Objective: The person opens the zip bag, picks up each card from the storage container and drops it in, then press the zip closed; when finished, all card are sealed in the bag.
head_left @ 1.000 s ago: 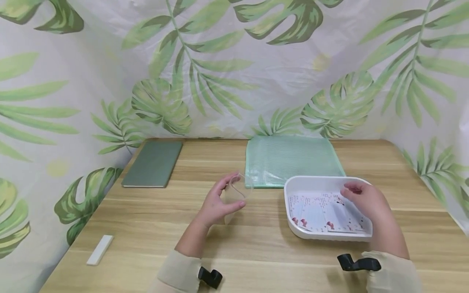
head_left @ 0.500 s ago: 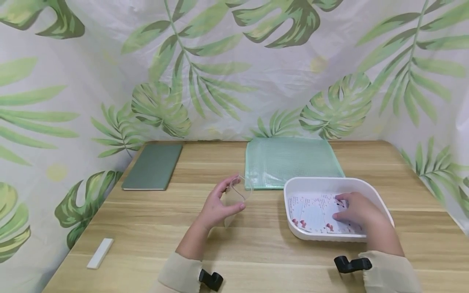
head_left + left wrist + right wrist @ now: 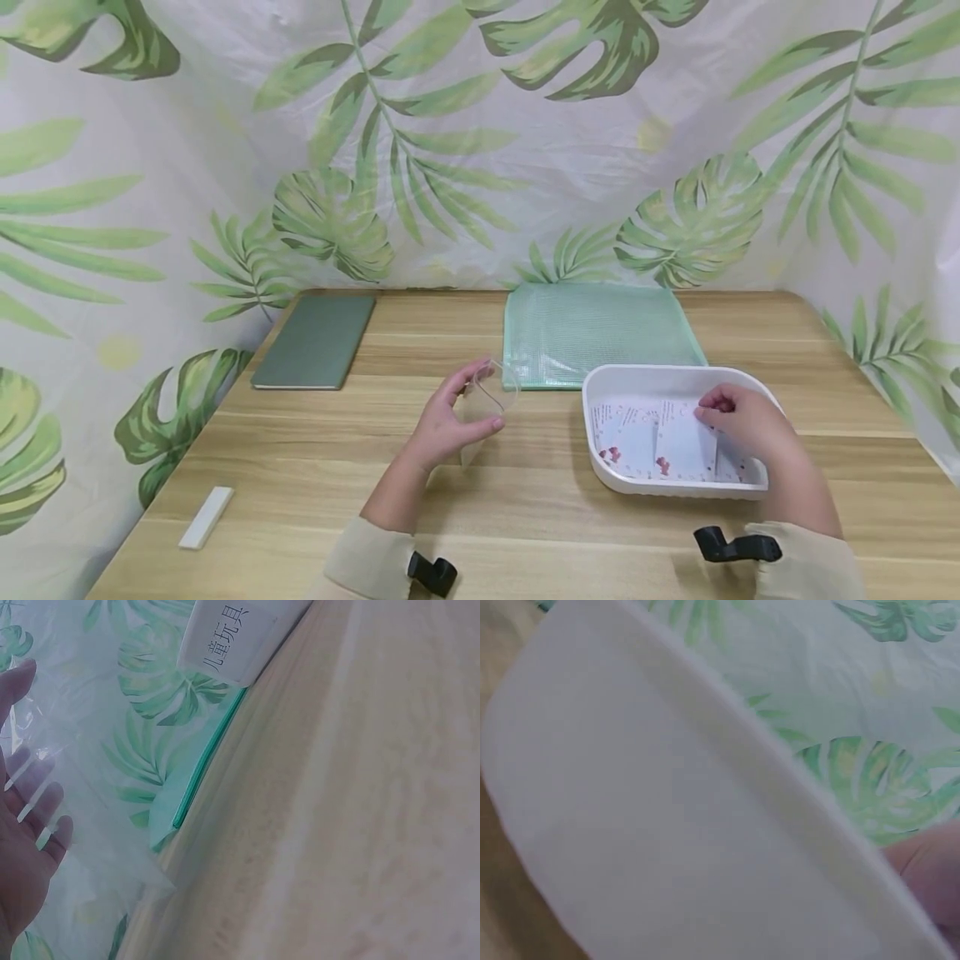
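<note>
In the head view my left hand (image 3: 444,427) holds a clear plastic bag (image 3: 480,408), whose mouth gapes between thumb and fingers. The left wrist view shows the fingers (image 3: 51,799) through the film of the bag (image 3: 97,847). To the right, my right hand (image 3: 746,421) reaches into a white plastic bin (image 3: 652,377) and pinches the upper right corner of a printed card (image 3: 684,446). This card stands out above other cards (image 3: 626,442) with pink and red print in the bin. The bin's wall (image 3: 667,795) covers most of the right wrist view.
Behind the bin lies a green mesh zip pouch (image 3: 592,333). A dark green notebook (image 3: 315,342) is at the back left of the wooden table (image 3: 300,500). A small white bar (image 3: 206,517) lies near the left edge. Leaf-printed cloth (image 3: 450,167) hangs behind.
My right hand dipped down onto the cards, then pinched one and lifted it slightly, shifting it left over the others. The left hand stayed still with the bag.
</note>
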A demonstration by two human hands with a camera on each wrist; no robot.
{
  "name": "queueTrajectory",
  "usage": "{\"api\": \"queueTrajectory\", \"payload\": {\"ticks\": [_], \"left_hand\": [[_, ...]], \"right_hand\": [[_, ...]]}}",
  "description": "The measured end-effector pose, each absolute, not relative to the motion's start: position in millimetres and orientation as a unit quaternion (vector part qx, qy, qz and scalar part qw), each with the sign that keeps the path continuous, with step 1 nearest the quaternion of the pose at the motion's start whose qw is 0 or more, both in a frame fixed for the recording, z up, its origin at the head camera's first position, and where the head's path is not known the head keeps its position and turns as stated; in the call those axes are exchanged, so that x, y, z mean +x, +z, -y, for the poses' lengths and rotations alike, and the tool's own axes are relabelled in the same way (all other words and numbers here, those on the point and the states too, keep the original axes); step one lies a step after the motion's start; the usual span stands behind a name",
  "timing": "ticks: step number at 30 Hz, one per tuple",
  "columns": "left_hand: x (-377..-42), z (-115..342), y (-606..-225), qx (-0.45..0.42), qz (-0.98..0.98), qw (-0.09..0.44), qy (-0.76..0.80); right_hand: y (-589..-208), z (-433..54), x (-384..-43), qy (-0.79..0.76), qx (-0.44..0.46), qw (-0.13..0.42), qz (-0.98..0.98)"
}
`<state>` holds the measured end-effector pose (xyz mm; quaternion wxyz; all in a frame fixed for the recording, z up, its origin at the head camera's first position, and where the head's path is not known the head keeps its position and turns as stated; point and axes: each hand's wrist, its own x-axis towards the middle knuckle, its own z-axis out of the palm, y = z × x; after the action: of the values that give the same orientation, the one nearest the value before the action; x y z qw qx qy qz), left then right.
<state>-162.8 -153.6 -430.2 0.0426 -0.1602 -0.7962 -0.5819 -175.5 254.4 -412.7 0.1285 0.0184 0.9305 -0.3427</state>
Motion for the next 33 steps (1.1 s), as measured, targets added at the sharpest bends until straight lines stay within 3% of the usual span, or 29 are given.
{"api": "queueTrajectory", "payload": {"ticks": [9,16,22,26,33], "left_hand": [[-162,152,-428,-0.167,0.799,0.046,-0.576],[-161,149,-427,-0.170,0.802,0.046,-0.570],[-159,145,-427,-0.186,0.819,0.065,-0.539],[-158,143,-428,-0.181,0.834,0.068,-0.517],[-156,140,-428,-0.198,0.852,0.087,-0.478]], "right_hand": [[-395,-259,-168,-0.427,-0.027,0.096,-0.899],[-376,-245,-160,-0.579,-0.034,0.003,-0.815],[-362,-199,-151,-0.707,-0.008,-0.053,-0.705],[-360,-164,-145,-0.707,0.015,-0.055,-0.705],[-366,-123,-138,-0.672,0.030,-0.009,-0.740]]}}
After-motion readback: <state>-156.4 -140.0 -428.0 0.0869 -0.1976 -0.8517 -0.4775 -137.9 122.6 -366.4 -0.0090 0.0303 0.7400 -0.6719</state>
